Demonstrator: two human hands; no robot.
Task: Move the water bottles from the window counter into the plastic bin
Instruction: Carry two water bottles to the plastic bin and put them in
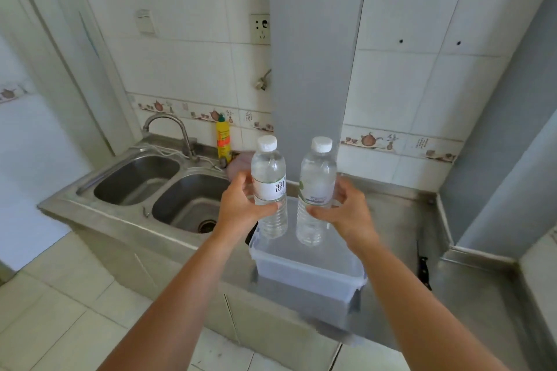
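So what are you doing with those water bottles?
Each hand holds one capped water bottle upright over the clear plastic bin on the steel counter. The left hand grips the left bottle, the right hand the right bottle. Neither is in the bin yet.

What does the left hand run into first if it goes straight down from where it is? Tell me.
Probably the plastic bin. The left hand holds its water bottle upright above the bin's left rim, so the bottle's base would likely meet the bin first; depth is uncertain.
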